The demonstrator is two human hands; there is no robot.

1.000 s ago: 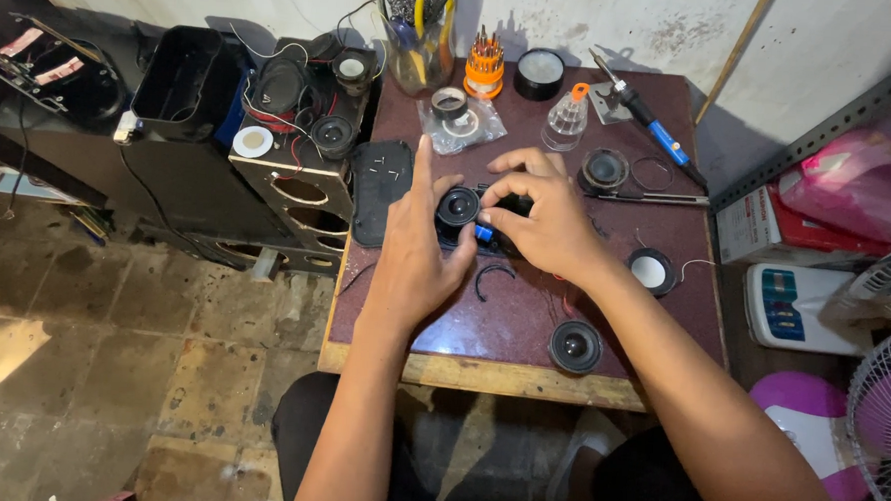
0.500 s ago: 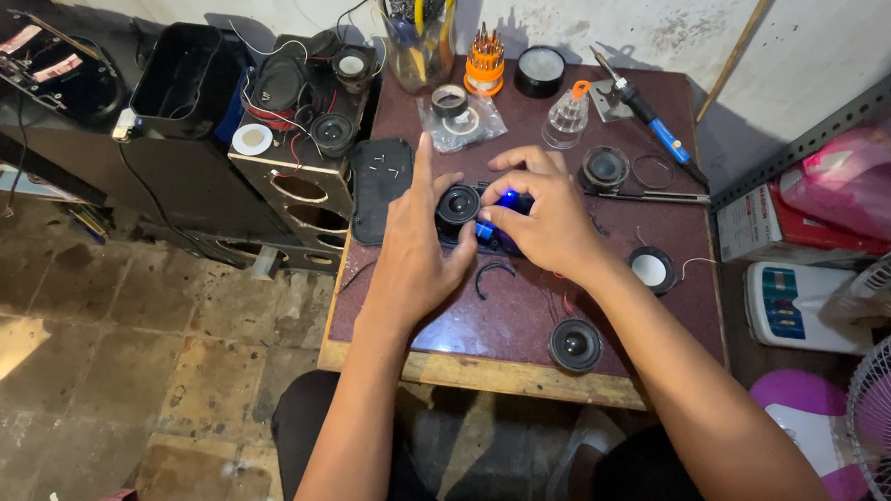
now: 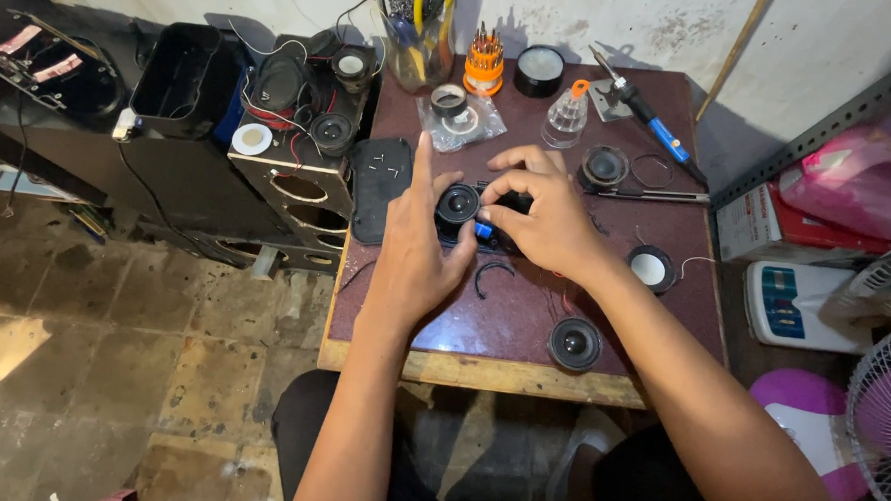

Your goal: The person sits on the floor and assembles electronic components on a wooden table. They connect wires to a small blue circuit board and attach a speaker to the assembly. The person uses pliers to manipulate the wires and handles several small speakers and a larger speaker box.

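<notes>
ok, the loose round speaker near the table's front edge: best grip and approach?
Probably from above, fingers across the outer rim. The small round speaker lies flat, cone up, on the table, with bare surface around it. The left hand and right hand are busy farther back, so the near side is open.

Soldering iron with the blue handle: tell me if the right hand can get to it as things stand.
Probably yes. The soldering iron lies uncovered at the table's far right, beyond the right hand, with only a low round speaker part between them. The hand is busy on the small speaker.
</notes>
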